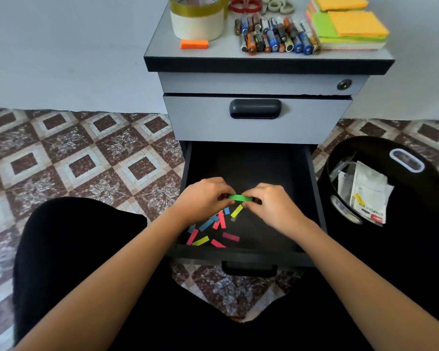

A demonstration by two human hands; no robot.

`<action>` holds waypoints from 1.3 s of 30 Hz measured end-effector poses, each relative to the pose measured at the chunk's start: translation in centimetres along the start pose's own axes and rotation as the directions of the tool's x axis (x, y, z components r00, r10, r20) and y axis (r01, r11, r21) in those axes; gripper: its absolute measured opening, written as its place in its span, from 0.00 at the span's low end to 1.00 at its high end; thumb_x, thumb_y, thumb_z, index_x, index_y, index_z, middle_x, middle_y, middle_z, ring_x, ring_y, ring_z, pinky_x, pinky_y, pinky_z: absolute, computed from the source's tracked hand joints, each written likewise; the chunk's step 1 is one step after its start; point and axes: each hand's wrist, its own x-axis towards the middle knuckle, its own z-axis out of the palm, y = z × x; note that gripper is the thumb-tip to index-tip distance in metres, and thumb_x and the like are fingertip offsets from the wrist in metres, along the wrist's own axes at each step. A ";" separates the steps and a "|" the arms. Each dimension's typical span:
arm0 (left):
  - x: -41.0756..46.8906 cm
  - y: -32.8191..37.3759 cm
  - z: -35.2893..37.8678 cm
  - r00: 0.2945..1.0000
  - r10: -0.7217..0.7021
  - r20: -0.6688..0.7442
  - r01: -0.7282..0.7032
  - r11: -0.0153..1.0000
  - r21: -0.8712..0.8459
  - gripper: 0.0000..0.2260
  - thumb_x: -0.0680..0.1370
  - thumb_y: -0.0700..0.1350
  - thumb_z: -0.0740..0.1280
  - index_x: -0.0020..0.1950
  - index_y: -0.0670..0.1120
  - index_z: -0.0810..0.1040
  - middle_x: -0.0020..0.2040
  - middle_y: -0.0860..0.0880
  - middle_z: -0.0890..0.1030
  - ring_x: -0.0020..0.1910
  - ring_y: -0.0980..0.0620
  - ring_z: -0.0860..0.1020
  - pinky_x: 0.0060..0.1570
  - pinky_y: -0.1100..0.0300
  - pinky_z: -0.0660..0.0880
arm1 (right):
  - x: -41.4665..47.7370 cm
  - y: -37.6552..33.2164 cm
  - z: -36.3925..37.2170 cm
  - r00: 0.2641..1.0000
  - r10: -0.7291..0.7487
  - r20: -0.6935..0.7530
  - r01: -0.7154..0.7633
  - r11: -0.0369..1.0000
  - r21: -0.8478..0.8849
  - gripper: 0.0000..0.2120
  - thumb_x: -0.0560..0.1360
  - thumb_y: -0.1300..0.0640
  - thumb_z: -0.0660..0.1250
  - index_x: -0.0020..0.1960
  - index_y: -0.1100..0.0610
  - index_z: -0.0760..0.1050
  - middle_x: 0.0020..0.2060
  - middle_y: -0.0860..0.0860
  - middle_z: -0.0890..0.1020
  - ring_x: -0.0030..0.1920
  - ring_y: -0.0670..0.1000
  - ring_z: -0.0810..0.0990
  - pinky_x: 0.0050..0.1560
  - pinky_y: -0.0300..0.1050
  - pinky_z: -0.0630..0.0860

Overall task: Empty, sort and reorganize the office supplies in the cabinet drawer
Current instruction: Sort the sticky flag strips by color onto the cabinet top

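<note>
On the grey cabinet top, a small orange block of sticky index flags (pixel 194 44) lay in front of the stacked tape rolls (pixel 197 19), apparently already sorted out. Below, in the open black bottom drawer (pixel 238 255), the left hand (pixel 205 196) had its fingers curled in, pinching one end of a thin green bundle of paper flags (pixel 240 198) held just above the drawer floor. Loose flags in pink, blue and yellow (pixel 213 224) lay scattered under and in front of that hand. The right hand (pixel 271 201) pinched the bundle's other end; a yellow flag (pixel 236 211) hung just below its thumb, though whether it was held could not be told.

Further right, batteries (pixel 276 34) and bright sticky-note pads (pixel 350 29) sat on the cabinet, and a black bin (pixel 365 145) holding packets stood beside the drawer.

The likely trouble was the bundle fanning apart under an uneven squeeze, dropping green flags back among the mixed ones. A stray strip might also cling to a finger and ride along into the wrong pile.
</note>
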 end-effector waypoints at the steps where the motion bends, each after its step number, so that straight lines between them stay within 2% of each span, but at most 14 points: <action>1: -0.1 0.0 -0.3 1.000 0.001 0.003 -0.001 1.000 0.016 0.11 0.77 0.48 0.67 0.57 0.46 0.80 0.51 0.50 0.77 0.46 0.53 0.77 0.46 0.51 0.77 | 0.1 -0.2 -0.2 1.000 -0.002 0.002 0.002 1.000 0.006 0.14 0.76 0.55 0.66 0.61 0.56 0.78 0.51 0.52 0.79 0.44 0.45 0.74 0.45 0.34 0.69; 7: -0.1 0.1 -3.2 0.999 0.041 -0.023 -0.040 0.997 0.073 0.12 0.78 0.48 0.65 0.58 0.46 0.79 0.54 0.51 0.76 0.49 0.54 0.77 0.48 0.58 0.76 | 1.0 -1.8 -2.5 0.999 -0.044 -0.019 0.045 0.999 0.028 0.15 0.76 0.54 0.67 0.61 0.55 0.78 0.50 0.51 0.80 0.46 0.46 0.77 0.45 0.34 0.71; 11: 0.6 0.1 -6.7 0.993 0.070 -0.092 -0.061 0.993 0.099 0.11 0.78 0.48 0.65 0.58 0.46 0.80 0.53 0.51 0.77 0.49 0.55 0.76 0.46 0.66 0.70 | 2.8 -3.4 -5.1 0.994 -0.092 -0.066 0.093 0.996 0.006 0.15 0.76 0.53 0.67 0.61 0.55 0.78 0.51 0.52 0.81 0.48 0.46 0.76 0.46 0.34 0.67; 16: 1.7 0.1 -11.9 0.982 0.099 -0.161 -0.076 0.987 0.143 0.11 0.77 0.47 0.66 0.57 0.45 0.80 0.51 0.51 0.77 0.47 0.55 0.76 0.46 0.61 0.73 | 5.4 -6.5 -8.8 0.984 -0.163 -0.076 0.159 0.986 -0.057 0.16 0.76 0.52 0.66 0.61 0.57 0.78 0.51 0.54 0.81 0.49 0.49 0.77 0.49 0.41 0.72; 20: 2.6 0.1 -15.3 0.970 0.099 -0.220 -0.058 0.981 0.184 0.11 0.77 0.48 0.66 0.57 0.45 0.80 0.51 0.50 0.78 0.49 0.53 0.76 0.48 0.58 0.74 | 7.5 -8.7 -11.6 0.971 -0.217 -0.103 0.204 0.971 -0.127 0.15 0.76 0.53 0.67 0.61 0.56 0.78 0.48 0.52 0.80 0.45 0.46 0.73 0.44 0.39 0.67; 24: 3.7 0.1 -18.1 0.950 0.109 -0.293 -0.046 0.976 0.214 0.12 0.77 0.49 0.66 0.58 0.46 0.80 0.53 0.50 0.78 0.49 0.52 0.77 0.49 0.55 0.75 | 9.6 -10.5 -14.2 0.960 -0.249 -0.130 0.226 0.960 -0.167 0.14 0.76 0.53 0.66 0.60 0.57 0.78 0.47 0.53 0.78 0.47 0.51 0.76 0.46 0.43 0.70; 28: 4.9 -0.4 -20.3 0.918 0.148 -0.367 -0.065 0.971 0.228 0.11 0.76 0.46 0.68 0.56 0.43 0.81 0.49 0.47 0.79 0.46 0.49 0.77 0.48 0.52 0.75 | 11.6 -11.7 -15.8 0.941 -0.286 -0.181 0.245 0.944 -0.219 0.14 0.77 0.54 0.66 0.60 0.58 0.78 0.49 0.54 0.79 0.49 0.51 0.75 0.47 0.41 0.69; 30: 5.5 -1.0 -21.1 0.904 0.159 -0.398 -0.065 0.969 0.240 0.10 0.76 0.45 0.69 0.54 0.42 0.81 0.48 0.45 0.79 0.45 0.47 0.77 0.47 0.48 0.75 | 12.7 -12.1 -16.2 0.936 -0.283 -0.209 0.236 0.945 -0.225 0.14 0.77 0.54 0.66 0.61 0.57 0.78 0.50 0.55 0.80 0.49 0.51 0.76 0.46 0.41 0.69; 34: 6.8 -1.8 -22.2 0.910 0.100 -0.403 -0.003 0.972 0.233 0.12 0.76 0.48 0.68 0.57 0.44 0.81 0.50 0.46 0.79 0.49 0.48 0.76 0.52 0.48 0.73 | 14.7 -12.5 -16.4 0.939 -0.253 -0.235 0.197 0.951 -0.238 0.15 0.77 0.53 0.65 0.61 0.57 0.77 0.50 0.56 0.80 0.49 0.53 0.77 0.43 0.40 0.66; 39: 7.4 -2.4 -22.1 0.906 0.069 -0.418 0.018 0.979 0.202 0.15 0.76 0.47 0.69 0.60 0.44 0.78 0.53 0.45 0.78 0.50 0.49 0.77 0.52 0.53 0.74 | 16.1 -12.4 -15.5 0.956 -0.193 -0.219 0.139 0.961 -0.240 0.14 0.77 0.54 0.65 0.59 0.59 0.78 0.50 0.56 0.80 0.49 0.54 0.78 0.45 0.45 0.72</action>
